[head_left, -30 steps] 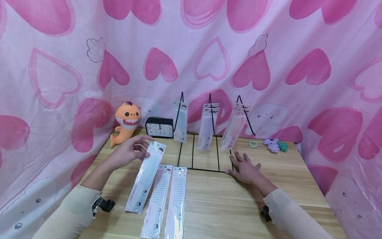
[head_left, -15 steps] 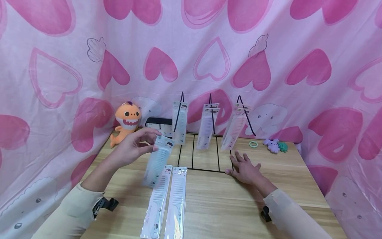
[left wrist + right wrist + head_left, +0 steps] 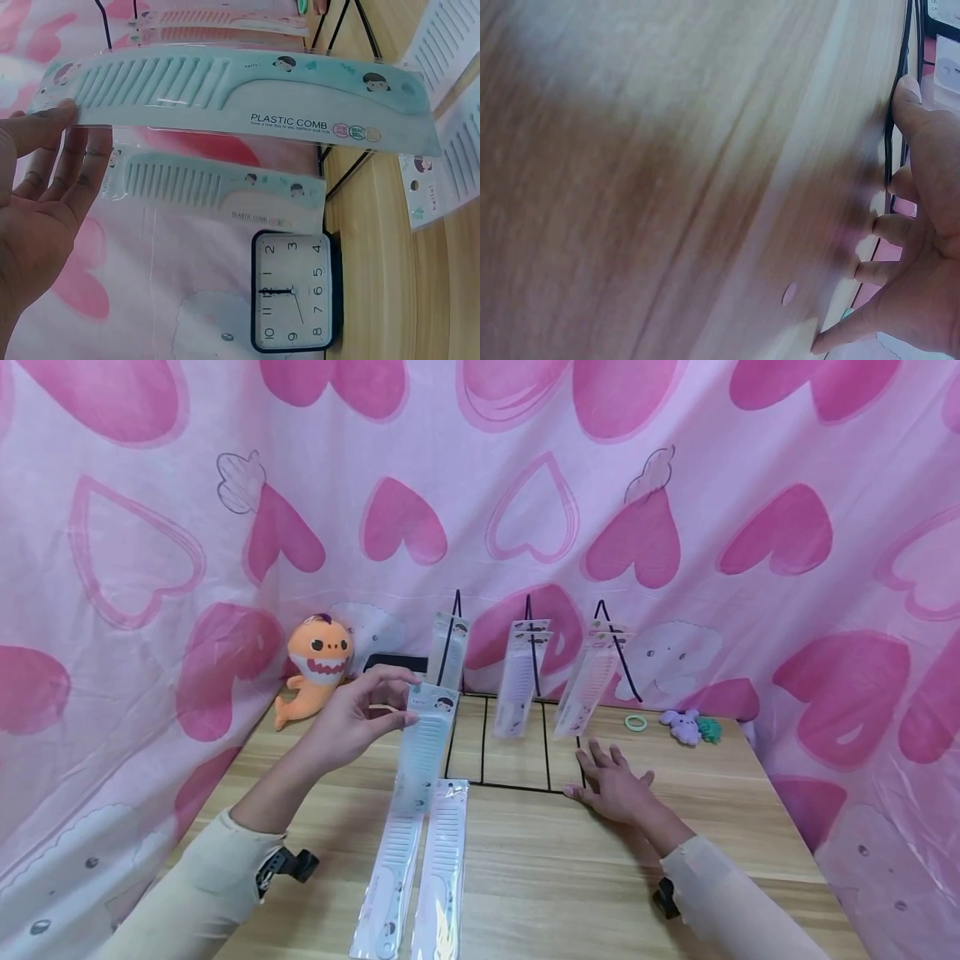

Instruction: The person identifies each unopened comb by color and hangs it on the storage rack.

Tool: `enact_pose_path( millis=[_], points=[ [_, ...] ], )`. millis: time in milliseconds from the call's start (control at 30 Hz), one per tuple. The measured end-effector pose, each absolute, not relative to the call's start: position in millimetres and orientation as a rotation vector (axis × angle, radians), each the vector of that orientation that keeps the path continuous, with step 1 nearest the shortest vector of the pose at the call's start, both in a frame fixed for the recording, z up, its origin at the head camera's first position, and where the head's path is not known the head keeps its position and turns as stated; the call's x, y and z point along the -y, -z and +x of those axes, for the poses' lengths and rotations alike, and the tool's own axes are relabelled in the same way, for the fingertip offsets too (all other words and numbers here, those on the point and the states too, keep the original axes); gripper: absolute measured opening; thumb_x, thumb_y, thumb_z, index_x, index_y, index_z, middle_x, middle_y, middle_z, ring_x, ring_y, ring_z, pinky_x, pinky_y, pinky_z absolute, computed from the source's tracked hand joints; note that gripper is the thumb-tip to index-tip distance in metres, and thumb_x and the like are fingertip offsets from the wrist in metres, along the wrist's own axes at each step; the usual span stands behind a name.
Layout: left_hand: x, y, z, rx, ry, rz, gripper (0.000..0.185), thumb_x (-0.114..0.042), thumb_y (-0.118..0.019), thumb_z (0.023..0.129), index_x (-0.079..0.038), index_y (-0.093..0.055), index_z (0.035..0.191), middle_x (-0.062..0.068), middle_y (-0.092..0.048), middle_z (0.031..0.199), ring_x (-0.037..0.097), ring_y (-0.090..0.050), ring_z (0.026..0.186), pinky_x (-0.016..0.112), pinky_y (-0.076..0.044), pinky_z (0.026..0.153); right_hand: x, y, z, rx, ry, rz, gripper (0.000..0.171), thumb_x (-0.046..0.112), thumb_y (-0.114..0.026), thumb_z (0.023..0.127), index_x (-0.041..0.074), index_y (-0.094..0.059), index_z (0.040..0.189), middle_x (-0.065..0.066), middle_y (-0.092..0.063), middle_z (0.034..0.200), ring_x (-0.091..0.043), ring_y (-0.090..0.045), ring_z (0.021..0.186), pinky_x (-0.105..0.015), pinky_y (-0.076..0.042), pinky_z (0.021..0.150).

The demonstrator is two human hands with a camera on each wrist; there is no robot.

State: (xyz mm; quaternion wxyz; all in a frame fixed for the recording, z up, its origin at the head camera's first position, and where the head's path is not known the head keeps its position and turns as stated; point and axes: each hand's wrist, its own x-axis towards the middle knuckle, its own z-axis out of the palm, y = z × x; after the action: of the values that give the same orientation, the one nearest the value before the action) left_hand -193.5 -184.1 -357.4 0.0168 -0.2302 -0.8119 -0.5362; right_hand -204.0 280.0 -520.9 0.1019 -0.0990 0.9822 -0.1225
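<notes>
My left hand (image 3: 356, 718) pinches the top end of a light blue plastic comb in clear packaging (image 3: 425, 747); "PLASTIC COMB" is printed on it in the left wrist view. The pack hangs in front of a black wire rack (image 3: 517, 789), near its left hook. Another blue packaged comb (image 3: 202, 187) hangs on that hook. Purple combs (image 3: 516, 693) hang from the middle hook and pink ones (image 3: 583, 689) from the right hook. My right hand (image 3: 618, 787), fingers spread, rests at the rack's front right corner, its thumb touching the wire in the right wrist view.
Two rows of pale packaged combs (image 3: 392, 885) (image 3: 442, 877) lie on the wooden table (image 3: 600, 893) in front. A black-framed clock (image 3: 294, 292) and an orange shark plush (image 3: 321, 652) stand back left. A green ring (image 3: 635, 722) and small purple toy (image 3: 681, 727) lie at right.
My left hand has lifted the blue comb pack off the table and carried it right toward the rack's left hook, turning it more upright. My right hand stays put.
</notes>
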Motion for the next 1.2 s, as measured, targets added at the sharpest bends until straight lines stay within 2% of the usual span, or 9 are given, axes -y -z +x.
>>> enact_pose_path(
  millis=[267, 567, 833, 1000, 1067, 1200],
  points=[
    [181, 359, -201, 2.492, 1.711, -0.719, 0.046, -0.004, -0.079, 0.101, -0.021, -0.064, 0.141, 0.012, -0.075, 0.118, 0.031, -0.072, 0.103, 0.028, -0.067, 0.089, -280, 523, -206, -2.903, 0.351, -0.286, 0.089, 0.071, -0.06, 0.105, 0.018, -0.037, 0.173, -0.017, -0.02, 0.185, -0.059, -0.016, 0.167, -0.106, -0.01, 0.104],
    [177, 364, -207, 2.478, 1.681, -0.746, 0.047, -0.002, -0.08, 0.1, -0.021, -0.064, 0.14, 0.012, -0.073, 0.112, 0.029, -0.071, 0.098, 0.028, -0.067, 0.085, -280, 522, -205, -2.903, 0.357, -0.281, 0.088, 0.069, -0.061, 0.105, 0.017, -0.039, 0.173, -0.017, -0.021, 0.185, -0.059, -0.016, 0.167, -0.106, -0.01, 0.104],
    [169, 368, -218, 2.486, 1.67, -0.7, 0.045, -0.004, -0.08, 0.101, -0.023, -0.064, 0.138, 0.01, -0.072, 0.116, 0.03, -0.072, 0.105, 0.029, -0.067, 0.084, -280, 523, -205, -2.898, 0.354, -0.275, 0.088, 0.07, -0.06, 0.106, 0.018, -0.038, 0.173, -0.017, -0.021, 0.185, -0.059, -0.016, 0.167, -0.105, -0.01, 0.105],
    [165, 369, -228, 2.468, 1.66, -0.679, 0.042, -0.007, -0.08, 0.102, -0.022, -0.065, 0.139, 0.011, -0.074, 0.114, 0.029, -0.072, 0.105, 0.031, -0.068, 0.083, -280, 524, -205, -2.89, 0.358, -0.268, 0.089, 0.07, -0.06, 0.105, 0.018, -0.038, 0.173, -0.016, -0.019, 0.186, -0.059, -0.015, 0.168, -0.105, -0.008, 0.105],
    [163, 369, -231, 2.455, 1.677, -0.665, 0.041, -0.007, -0.079, 0.103, -0.022, -0.065, 0.139, 0.012, -0.073, 0.114, 0.029, -0.072, 0.107, 0.036, -0.069, 0.085, -280, 524, -205, -2.888, 0.358, -0.266, 0.089, 0.071, -0.06, 0.105, 0.018, -0.038, 0.173, -0.016, -0.019, 0.186, -0.059, -0.014, 0.168, -0.105, -0.008, 0.106],
    [158, 368, -237, 2.429, 1.689, -0.629, 0.039, -0.008, -0.078, 0.104, -0.02, -0.065, 0.139, 0.012, -0.071, 0.114, 0.028, -0.072, 0.112, 0.034, -0.069, 0.084, -279, 524, -205, -2.889, 0.353, -0.266, 0.089, 0.071, -0.06, 0.105, 0.018, -0.038, 0.173, -0.016, -0.019, 0.186, -0.059, -0.015, 0.168, -0.105, -0.007, 0.106]
  ],
)
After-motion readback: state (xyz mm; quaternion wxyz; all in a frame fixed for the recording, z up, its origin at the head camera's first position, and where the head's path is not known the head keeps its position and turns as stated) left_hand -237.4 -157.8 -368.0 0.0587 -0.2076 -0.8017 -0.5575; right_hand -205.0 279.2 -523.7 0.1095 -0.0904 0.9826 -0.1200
